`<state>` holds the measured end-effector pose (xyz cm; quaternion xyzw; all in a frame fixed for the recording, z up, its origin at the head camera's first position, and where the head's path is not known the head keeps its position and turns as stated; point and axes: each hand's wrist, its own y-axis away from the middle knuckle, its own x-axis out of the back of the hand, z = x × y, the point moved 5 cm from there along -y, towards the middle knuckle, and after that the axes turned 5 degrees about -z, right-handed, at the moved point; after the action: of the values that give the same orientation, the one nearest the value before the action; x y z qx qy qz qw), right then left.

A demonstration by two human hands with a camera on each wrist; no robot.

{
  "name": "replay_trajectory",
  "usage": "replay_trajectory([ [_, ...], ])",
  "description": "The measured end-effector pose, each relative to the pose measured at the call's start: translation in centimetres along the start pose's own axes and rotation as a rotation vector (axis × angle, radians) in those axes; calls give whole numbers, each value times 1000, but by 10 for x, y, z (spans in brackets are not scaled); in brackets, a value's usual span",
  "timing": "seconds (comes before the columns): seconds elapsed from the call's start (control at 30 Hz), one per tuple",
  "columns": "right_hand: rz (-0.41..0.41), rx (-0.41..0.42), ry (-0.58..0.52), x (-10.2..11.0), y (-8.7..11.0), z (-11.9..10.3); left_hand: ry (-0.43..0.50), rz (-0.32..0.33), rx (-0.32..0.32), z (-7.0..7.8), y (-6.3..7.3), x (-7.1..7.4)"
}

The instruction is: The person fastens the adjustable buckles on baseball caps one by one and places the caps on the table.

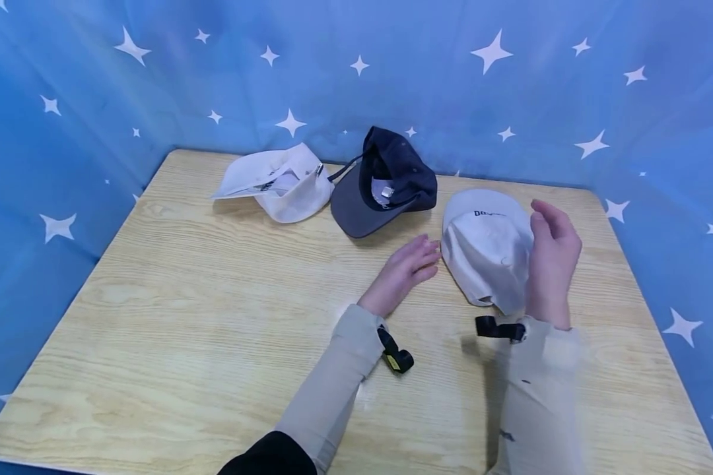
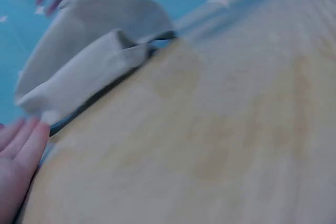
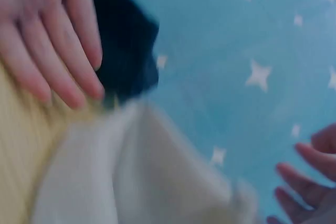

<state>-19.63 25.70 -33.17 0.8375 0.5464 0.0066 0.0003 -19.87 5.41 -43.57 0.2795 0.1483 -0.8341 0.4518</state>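
A white cap (image 1: pixel 487 247) with dark lettering near its brim lies on the right part of the table, brim toward the back curtain. My left hand (image 1: pixel 401 274) is beside its left edge, fingers extended toward it. Along the right side of the cap, my right hand (image 1: pixel 552 257) is raised with loosely bent fingers and nothing in its grasp. The left wrist view has the left fingertips (image 2: pixel 37 129) right at the cap's edge (image 2: pixel 89 72). Seen from the right wrist, the cap (image 3: pixel 142 171) sits blurred between both hands.
A dark navy cap (image 1: pixel 412 168) rests tilted at the back middle, its inside facing forward. Left of it is another white cap (image 1: pixel 303 198), its brim pointing left. A blue curtain with white stars (image 1: pixel 392 86) stands behind the wooden table (image 1: pixel 184 330).
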Motion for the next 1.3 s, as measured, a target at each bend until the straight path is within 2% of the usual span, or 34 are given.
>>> replay_trajectory([
  [0.03,26,51,-49,-6,5,-6,93,19,-22,0,-1,6],
  [0.1,49,137,-149,-17,15,-15,182,49,-61,3,-2,19],
  [0.23,34,223,-265,-33,27,-20,376,154,-117,12,0,42],
  [0.33,-6,237,-298,-44,30,-15,566,245,-159,16,3,56],
  [0.43,-60,225,-296,-52,30,-6,725,307,-198,20,5,64],
  [0.53,-116,187,-276,-58,28,4,830,329,-211,22,7,67],
  [0.6,-147,162,-250,-61,27,9,861,329,-199,21,6,68],
  [0.73,-197,138,-215,-67,26,16,846,320,-180,21,6,67],
  [0.9,-212,120,-216,-70,23,20,738,321,-185,23,6,65],
  [1.0,-207,105,-213,-69,22,22,633,322,-172,24,7,64],
  [1.17,-205,74,-162,-67,21,24,396,309,-146,28,11,61],
  [1.3,-226,37,-189,-67,19,25,248,296,-141,31,13,59],
])
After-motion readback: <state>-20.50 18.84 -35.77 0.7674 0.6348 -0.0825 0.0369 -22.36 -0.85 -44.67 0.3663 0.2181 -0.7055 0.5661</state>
